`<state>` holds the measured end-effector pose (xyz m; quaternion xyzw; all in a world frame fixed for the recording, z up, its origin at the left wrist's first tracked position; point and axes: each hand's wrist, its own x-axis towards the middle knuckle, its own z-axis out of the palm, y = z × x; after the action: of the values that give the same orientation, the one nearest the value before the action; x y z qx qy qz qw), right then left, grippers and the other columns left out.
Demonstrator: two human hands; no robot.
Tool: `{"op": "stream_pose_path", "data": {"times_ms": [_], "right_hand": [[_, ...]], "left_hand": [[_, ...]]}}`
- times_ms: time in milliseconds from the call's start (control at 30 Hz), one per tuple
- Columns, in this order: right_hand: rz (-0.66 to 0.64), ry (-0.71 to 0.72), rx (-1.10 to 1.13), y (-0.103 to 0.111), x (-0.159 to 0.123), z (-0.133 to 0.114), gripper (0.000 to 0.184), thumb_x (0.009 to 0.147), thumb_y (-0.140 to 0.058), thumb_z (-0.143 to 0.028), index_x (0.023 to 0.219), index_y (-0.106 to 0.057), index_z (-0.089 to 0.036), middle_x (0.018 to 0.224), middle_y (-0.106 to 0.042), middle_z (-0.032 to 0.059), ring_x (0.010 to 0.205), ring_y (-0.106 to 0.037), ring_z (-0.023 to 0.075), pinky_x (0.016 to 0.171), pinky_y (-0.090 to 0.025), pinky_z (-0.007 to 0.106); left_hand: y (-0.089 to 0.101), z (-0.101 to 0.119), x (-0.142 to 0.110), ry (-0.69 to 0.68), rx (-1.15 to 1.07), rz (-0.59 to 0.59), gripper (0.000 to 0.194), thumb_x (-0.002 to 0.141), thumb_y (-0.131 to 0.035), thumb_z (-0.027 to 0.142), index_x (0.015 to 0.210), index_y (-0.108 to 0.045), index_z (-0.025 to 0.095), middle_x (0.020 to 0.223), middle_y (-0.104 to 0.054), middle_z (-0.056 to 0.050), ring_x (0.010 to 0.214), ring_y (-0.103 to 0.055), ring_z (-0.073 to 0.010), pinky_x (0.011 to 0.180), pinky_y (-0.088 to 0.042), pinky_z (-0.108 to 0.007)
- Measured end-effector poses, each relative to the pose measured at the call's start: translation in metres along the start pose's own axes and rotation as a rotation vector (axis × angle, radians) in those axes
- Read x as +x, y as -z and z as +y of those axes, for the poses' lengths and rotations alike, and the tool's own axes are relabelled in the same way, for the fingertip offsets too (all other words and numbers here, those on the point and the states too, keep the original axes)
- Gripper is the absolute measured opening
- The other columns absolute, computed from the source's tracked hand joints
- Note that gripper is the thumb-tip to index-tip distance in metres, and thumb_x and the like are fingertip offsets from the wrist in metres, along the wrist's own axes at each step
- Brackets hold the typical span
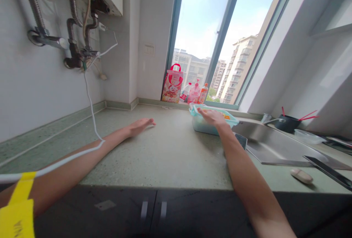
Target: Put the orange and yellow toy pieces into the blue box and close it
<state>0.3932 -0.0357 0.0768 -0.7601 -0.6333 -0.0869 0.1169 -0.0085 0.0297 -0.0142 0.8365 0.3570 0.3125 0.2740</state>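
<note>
Home kitchen, high-rise flat. Speckled green counter (165, 153) with dark cabinets (123, 208) below; steel sink (275, 142) and tap (268, 120) at right. Water-heater pipes (73, 29) on tiled wall. Cleaning bottles (195, 93) on sill; window (220, 29) shows apartment blocks (239, 69).

Counter (165, 153): open stretch between left hand (140, 125) and right hand (213, 117), passable.
12 o'clock: bag (172, 83) and bottles (194, 93) line the sill.
1 o'clock: box (211, 120) under the right hand.
3 o'clock: sink (275, 144), knife (328, 170), soap (301, 175).
9 o'clock: cable (92, 115) hangs from pipes (73, 21), crossing the left forearm.
</note>
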Motion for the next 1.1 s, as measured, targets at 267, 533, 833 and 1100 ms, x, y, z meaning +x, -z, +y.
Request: {"op": "stream_pose_path", "data": {"times_ms": [267, 533, 833, 1100], "right_hand": [[0.021, 0.034, -0.022, -0.003, 0.001, -0.003, 0.081, 0.104, -0.014, -0.073, 0.132, -0.075, -0.025, 0.132, -0.072, 0.0173, 0.124, -0.065, 0.0388, 0.106, -0.042, 0.055], [0.142, 0.154, -0.183, -0.015, -0.004, -0.022, 0.054, 0.097, -0.055, -0.059, 0.113, -0.079, -0.013, 0.120, -0.074, 0.0226, 0.117, -0.066, 0.0378, 0.099, -0.047, 0.048], [0.248, 0.673, 0.213, -0.018, -0.037, -0.092, 0.042, 0.097, -0.064, -0.060, 0.103, -0.082, -0.023, 0.122, -0.077, 0.0111, 0.125, -0.062, 0.0300, 0.112, -0.041, 0.045], [0.190, 0.819, 0.506, -0.030, -0.034, -0.094, 0.040, 0.102, -0.058, -0.050, 0.134, -0.073, -0.030, 0.171, -0.034, 0.0050, 0.154, -0.036, 0.0308, 0.124, -0.030, 0.052]], "left_hand": [[0.001, 0.004, -0.001, 0.017, 0.082, -0.046, 0.095, 0.086, -0.026, 0.095, 0.111, -0.081, 0.022, 0.128, -0.071, -0.017, 0.126, -0.060, -0.0418, 0.120, -0.034, -0.057], [0.001, 0.001, -0.001, 0.032, 0.071, -0.043, 0.100, 0.085, -0.024, 0.097, 0.117, -0.079, 0.020, 0.133, -0.070, -0.018, 0.130, -0.059, -0.0407, 0.122, -0.034, -0.053], [0.001, -0.017, 0.007, 0.137, -0.232, 0.140, 0.103, 0.088, -0.020, 0.094, 0.146, -0.059, 0.019, 0.153, -0.056, -0.020, 0.146, -0.047, -0.0359, 0.118, -0.036, -0.049], [0.031, -0.011, -0.001, 0.329, -0.542, 0.548, 0.091, 0.099, -0.009, 0.081, 0.162, -0.028, 0.019, 0.167, -0.036, -0.019, 0.148, -0.040, -0.0301, 0.112, -0.037, -0.044]]}}
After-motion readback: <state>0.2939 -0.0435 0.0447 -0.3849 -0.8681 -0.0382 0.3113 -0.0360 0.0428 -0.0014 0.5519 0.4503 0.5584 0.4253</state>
